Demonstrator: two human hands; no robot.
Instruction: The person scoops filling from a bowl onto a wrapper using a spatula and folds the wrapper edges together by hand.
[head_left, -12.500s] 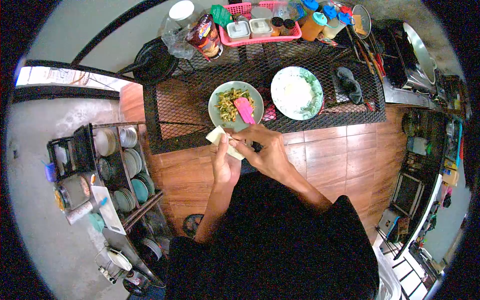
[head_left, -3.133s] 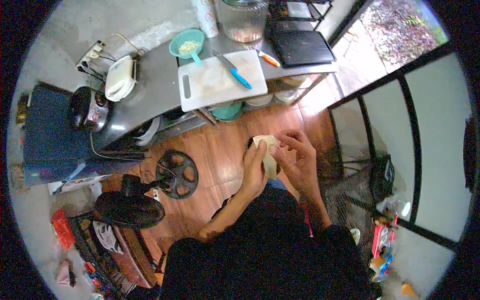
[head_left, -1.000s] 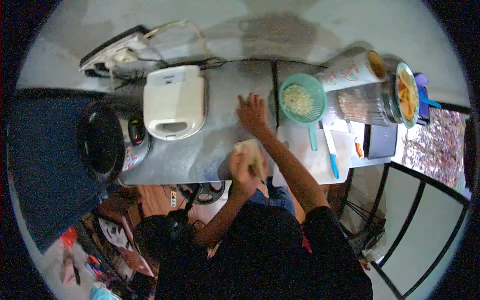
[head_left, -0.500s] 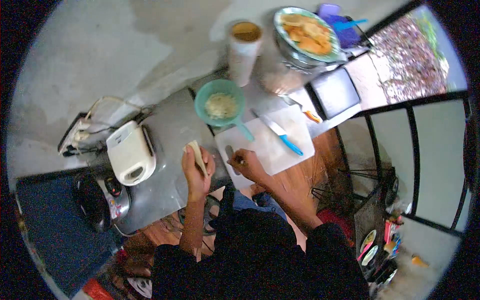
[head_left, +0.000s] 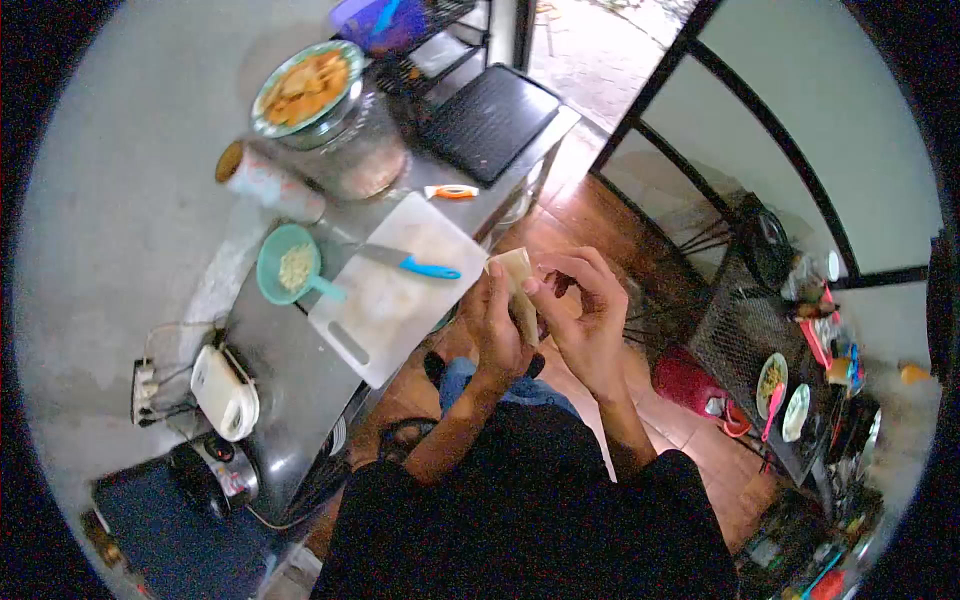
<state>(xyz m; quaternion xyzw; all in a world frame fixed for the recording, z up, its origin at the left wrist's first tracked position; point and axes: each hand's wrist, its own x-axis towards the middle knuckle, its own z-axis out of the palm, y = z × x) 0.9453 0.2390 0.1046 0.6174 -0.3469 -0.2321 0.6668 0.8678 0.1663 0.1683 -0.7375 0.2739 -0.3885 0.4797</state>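
My left hand [head_left: 503, 345] is closed around a pale, flat, bread-like piece [head_left: 513, 266], holding it upright in front of my body. The thumb of my right hand [head_left: 588, 325] presses against the right side of this piece, with the fingers curled above it. Left of my hands lies a white cutting board [head_left: 385, 305], and a knife with a blue handle [head_left: 432, 268] rests across it. A green handled bowl [head_left: 268, 268] stands at the board's left edge. It holds pale crumbly or grated food [head_left: 296, 267].
A white sandwich maker [head_left: 222, 392] and a black appliance [head_left: 205, 478] stand at the counter's near left. Farther back are a paper roll [head_left: 270, 183], a plate of orange-brown food [head_left: 308, 88] and a black tray [head_left: 492, 122]. A mesh table [head_left: 735, 330] with dishes stands right.
The view has turned right, away from the counter. My right hand has left its place over the cutting board and come to the pale piece, which my left hand still holds.
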